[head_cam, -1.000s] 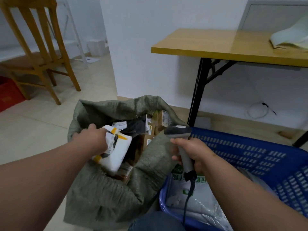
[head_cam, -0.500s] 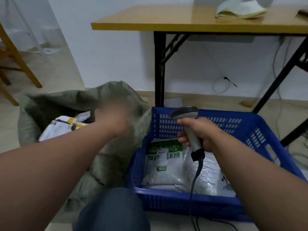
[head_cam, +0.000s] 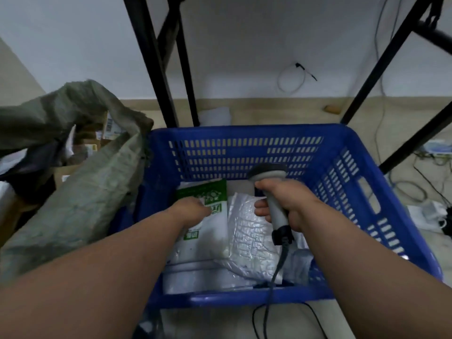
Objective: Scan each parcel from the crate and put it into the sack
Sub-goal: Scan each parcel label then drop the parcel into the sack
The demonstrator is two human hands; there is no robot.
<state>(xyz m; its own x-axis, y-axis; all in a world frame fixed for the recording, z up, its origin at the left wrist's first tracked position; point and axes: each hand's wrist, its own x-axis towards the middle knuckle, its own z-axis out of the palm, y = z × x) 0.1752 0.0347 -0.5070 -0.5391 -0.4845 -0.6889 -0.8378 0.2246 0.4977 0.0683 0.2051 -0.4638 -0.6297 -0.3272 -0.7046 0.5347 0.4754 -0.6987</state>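
A blue plastic crate (head_cam: pixel 244 133) stands on the floor in front of me. Inside lie a white parcel with green print (head_cam: pixel 215 192) and a crinkled silver-white parcel (head_cam: pixel 249 231). My left hand (head_cam: pixel 192 210) reaches into the crate and rests on the green-and-white parcel, fingers bent down; whether they grip it is hidden. My right hand (head_cam: pixel 288 204) grips a grey corded barcode scanner (head_cam: pixel 267 173) above the silver parcel. The grey-green sack (head_cam: pixel 80 192) slumps open to the crate's left, with boxes (head_cam: pixel 110 123) showing in its mouth.
Black table legs (head_cam: pixel 156 59) rise just behind the crate, another leg (head_cam: pixel 381 64) at the right. Loose cables and a white adapter (head_cam: pixel 425 211) lie on the floor to the right. The scanner's cord (head_cam: pixel 276 272) hangs over the crate's near rim.
My left hand let go of the white-and-yellow parcel in the sack and swung right into the crate onto the green-and-white parcel. My view dropped towards the crate. The scanner stays in my right hand.
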